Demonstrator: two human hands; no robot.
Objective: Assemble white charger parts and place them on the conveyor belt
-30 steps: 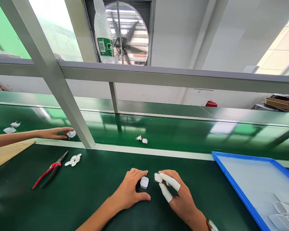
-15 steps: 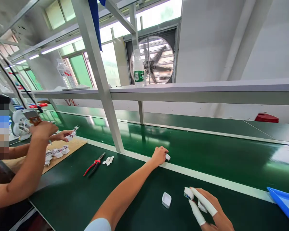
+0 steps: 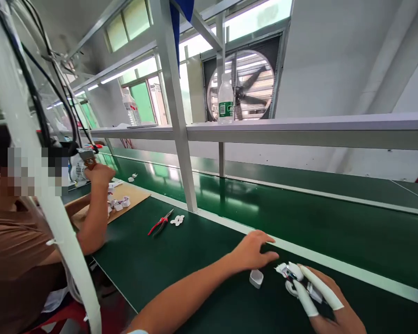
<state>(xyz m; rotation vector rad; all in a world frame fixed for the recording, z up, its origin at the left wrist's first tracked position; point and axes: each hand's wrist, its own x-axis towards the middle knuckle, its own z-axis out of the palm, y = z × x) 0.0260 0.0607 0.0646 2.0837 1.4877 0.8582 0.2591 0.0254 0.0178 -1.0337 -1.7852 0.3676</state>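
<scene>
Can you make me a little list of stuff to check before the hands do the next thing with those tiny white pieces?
1. Right hand grips its small white part between covered fingertips: ok.
2. White cap sits open side up on the green mat: ok.
3. Left hand rests just behind the cap, apparently holding nothing: ok.
4. Part lined up with the cap: not ok, they lie apart.
5. Red-handled pliers lie well away from both hands: ok.
6. Part's underside undamaged: cannot tell.
</scene>
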